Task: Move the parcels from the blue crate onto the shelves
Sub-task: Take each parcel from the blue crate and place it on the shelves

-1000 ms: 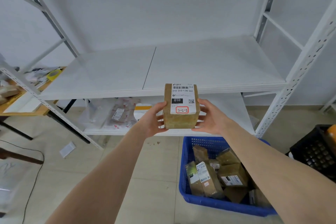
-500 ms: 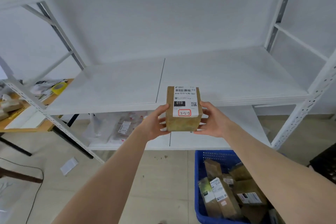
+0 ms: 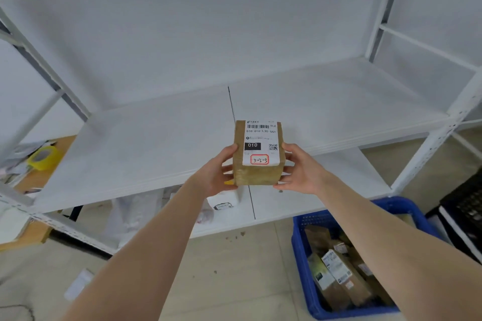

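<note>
Before the white metal shelf [image 3: 146,143], left hand [image 3: 214,174] and right hand [image 3: 300,169] clamp the small brown cardboard parcel [image 3: 258,173] by its sides, seemingly stiff and light.

Bright, soft, even light, seemingly from overhead; the white shelf board [image 3: 156,138] looks slightly washed out, without hard glare; dim shade lies beneath it on the lower shelf [image 3: 281,206]; the label [image 3: 260,142] on the parcel [image 3: 257,176] is sharp at centre; uprights [image 3: 430,146] bow near the left and right edges; the near floor [image 3: 234,281] is smeared.
</note>
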`<state>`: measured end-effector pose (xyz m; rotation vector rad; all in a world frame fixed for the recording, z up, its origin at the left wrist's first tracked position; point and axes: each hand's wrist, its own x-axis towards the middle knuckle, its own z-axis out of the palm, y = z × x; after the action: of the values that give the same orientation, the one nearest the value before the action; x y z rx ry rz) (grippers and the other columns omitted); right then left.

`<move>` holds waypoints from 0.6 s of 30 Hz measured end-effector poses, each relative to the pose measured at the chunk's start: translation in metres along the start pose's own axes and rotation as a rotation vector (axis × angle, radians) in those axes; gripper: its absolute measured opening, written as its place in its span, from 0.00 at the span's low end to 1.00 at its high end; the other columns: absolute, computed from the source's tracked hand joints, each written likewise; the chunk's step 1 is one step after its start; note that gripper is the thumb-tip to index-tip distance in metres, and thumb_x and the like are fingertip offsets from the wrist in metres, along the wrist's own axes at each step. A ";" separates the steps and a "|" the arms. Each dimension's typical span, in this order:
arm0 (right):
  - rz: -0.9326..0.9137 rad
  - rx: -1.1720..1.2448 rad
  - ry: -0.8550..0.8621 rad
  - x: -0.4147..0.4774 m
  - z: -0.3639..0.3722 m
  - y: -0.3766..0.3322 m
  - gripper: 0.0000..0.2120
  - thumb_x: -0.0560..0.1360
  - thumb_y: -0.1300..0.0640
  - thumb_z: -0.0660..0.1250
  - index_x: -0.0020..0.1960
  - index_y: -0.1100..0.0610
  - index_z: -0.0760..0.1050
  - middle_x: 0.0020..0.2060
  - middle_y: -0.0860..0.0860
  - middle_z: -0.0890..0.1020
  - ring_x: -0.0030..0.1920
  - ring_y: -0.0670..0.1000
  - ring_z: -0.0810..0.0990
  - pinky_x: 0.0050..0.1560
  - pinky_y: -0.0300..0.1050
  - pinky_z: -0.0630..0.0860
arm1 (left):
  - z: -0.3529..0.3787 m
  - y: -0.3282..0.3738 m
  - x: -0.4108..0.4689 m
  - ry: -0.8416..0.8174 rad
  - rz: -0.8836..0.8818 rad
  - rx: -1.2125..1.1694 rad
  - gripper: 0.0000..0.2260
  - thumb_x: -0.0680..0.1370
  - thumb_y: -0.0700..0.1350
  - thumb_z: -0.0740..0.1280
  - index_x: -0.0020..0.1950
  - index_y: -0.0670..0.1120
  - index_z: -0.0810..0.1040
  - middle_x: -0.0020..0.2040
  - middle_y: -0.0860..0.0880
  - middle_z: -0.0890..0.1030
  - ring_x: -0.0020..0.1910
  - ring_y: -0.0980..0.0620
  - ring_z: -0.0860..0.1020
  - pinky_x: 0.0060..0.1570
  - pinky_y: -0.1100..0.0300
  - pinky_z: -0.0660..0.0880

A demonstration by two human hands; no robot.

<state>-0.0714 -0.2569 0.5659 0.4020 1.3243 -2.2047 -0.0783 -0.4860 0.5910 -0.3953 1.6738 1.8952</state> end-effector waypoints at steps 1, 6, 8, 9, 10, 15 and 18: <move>-0.005 -0.003 0.005 0.001 0.002 0.001 0.26 0.66 0.45 0.73 0.59 0.55 0.74 0.58 0.60 0.78 0.55 0.65 0.80 0.66 0.64 0.68 | -0.003 0.002 0.000 -0.008 0.001 0.013 0.16 0.75 0.60 0.64 0.55 0.51 0.79 0.54 0.46 0.78 0.51 0.45 0.79 0.65 0.44 0.70; -0.019 -0.010 0.022 -0.001 0.013 0.002 0.22 0.70 0.45 0.70 0.59 0.55 0.74 0.58 0.61 0.78 0.56 0.64 0.80 0.65 0.62 0.70 | -0.011 0.009 -0.004 -0.022 0.028 0.028 0.19 0.74 0.59 0.66 0.60 0.49 0.78 0.56 0.43 0.79 0.55 0.43 0.79 0.62 0.47 0.74; -0.028 -0.010 0.021 -0.004 0.018 0.003 0.24 0.67 0.45 0.71 0.59 0.55 0.74 0.58 0.61 0.79 0.55 0.64 0.80 0.64 0.62 0.71 | -0.012 0.011 -0.009 -0.007 0.039 0.045 0.20 0.75 0.58 0.65 0.61 0.48 0.77 0.56 0.43 0.79 0.55 0.43 0.79 0.61 0.48 0.74; -0.031 -0.011 0.015 -0.007 0.021 0.005 0.25 0.65 0.45 0.72 0.58 0.55 0.75 0.57 0.61 0.79 0.55 0.64 0.81 0.64 0.62 0.71 | -0.013 0.012 -0.014 -0.001 0.046 0.059 0.19 0.75 0.58 0.65 0.61 0.49 0.78 0.56 0.43 0.79 0.54 0.43 0.79 0.61 0.48 0.74; -0.036 -0.012 0.007 -0.011 0.023 0.007 0.25 0.64 0.45 0.72 0.57 0.55 0.75 0.57 0.60 0.79 0.55 0.64 0.81 0.64 0.62 0.71 | -0.013 0.012 -0.019 0.003 0.054 0.072 0.18 0.75 0.58 0.65 0.59 0.49 0.78 0.55 0.44 0.79 0.53 0.43 0.79 0.61 0.48 0.74; -0.079 -0.007 -0.021 -0.038 0.033 0.010 0.23 0.63 0.45 0.72 0.54 0.55 0.76 0.55 0.59 0.80 0.54 0.63 0.81 0.62 0.61 0.72 | -0.004 0.015 -0.052 0.027 0.100 0.117 0.13 0.76 0.58 0.63 0.52 0.51 0.80 0.49 0.46 0.80 0.49 0.45 0.79 0.58 0.49 0.75; -0.119 -0.009 -0.043 -0.057 0.041 0.004 0.20 0.66 0.45 0.71 0.53 0.55 0.77 0.54 0.58 0.81 0.54 0.62 0.82 0.60 0.59 0.74 | 0.005 0.023 -0.075 0.045 0.149 0.129 0.12 0.77 0.56 0.62 0.51 0.51 0.79 0.49 0.46 0.78 0.48 0.45 0.78 0.55 0.50 0.76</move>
<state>-0.0218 -0.2777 0.6111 0.2774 1.3671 -2.2897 -0.0321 -0.4989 0.6534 -0.2699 1.8903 1.8815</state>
